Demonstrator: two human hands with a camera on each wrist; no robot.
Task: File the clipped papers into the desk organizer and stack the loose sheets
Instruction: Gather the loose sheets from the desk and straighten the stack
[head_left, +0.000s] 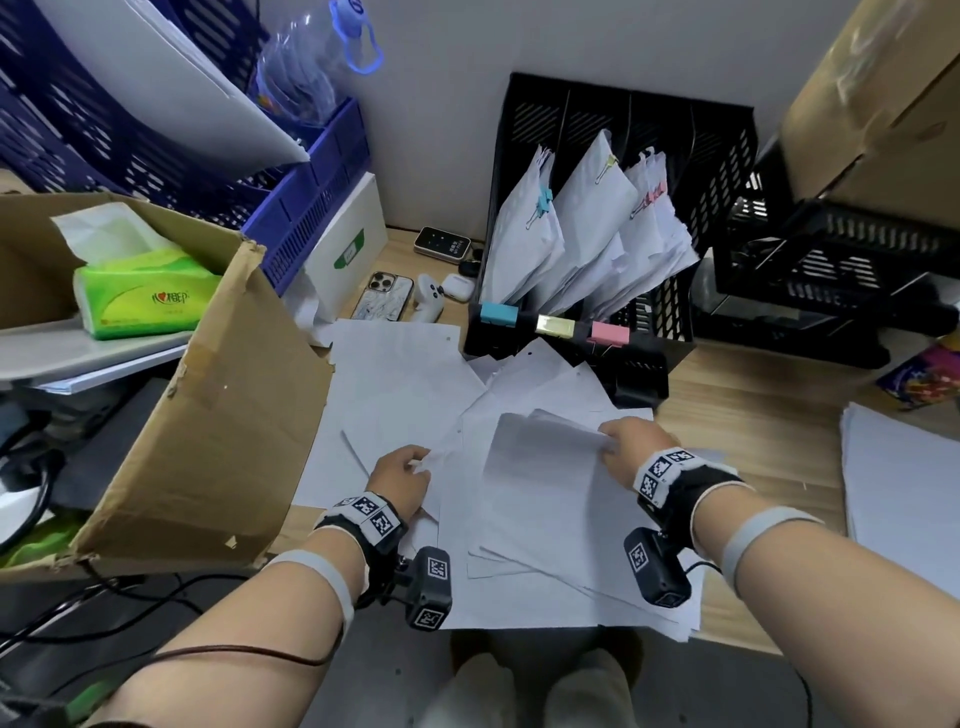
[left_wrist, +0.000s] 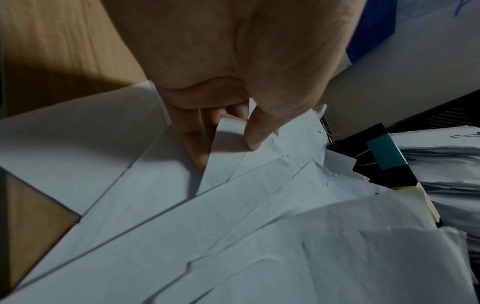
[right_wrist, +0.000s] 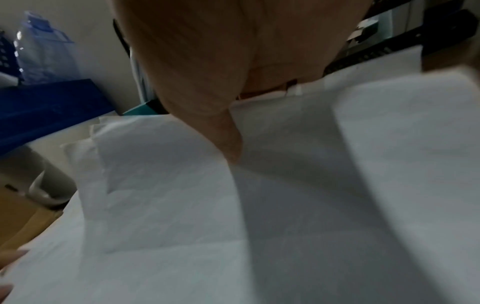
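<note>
Loose white sheets (head_left: 524, 499) lie fanned out on the wooden desk in front of me. My left hand (head_left: 402, 475) pinches the corner of one sheet (left_wrist: 226, 144) between thumb and fingers. My right hand (head_left: 626, 447) grips the far edge of a lifted, curling bundle of sheets (right_wrist: 285, 185). Behind them stands the black desk organizer (head_left: 670, 312), with three clipped paper bundles (head_left: 582, 234) leaning in its slots. Blue, yellow and pink binder clips (head_left: 553, 325) sit on its front rim.
A torn cardboard box (head_left: 208, 441) crowds the left side, holding a green tissue pack (head_left: 140, 296). Blue trays (head_left: 306, 208), a phone (head_left: 382, 301) and earbuds case (head_left: 457, 286) lie behind the sheets. A white paper stack (head_left: 904, 483) rests at right, black crates (head_left: 831, 260) beyond.
</note>
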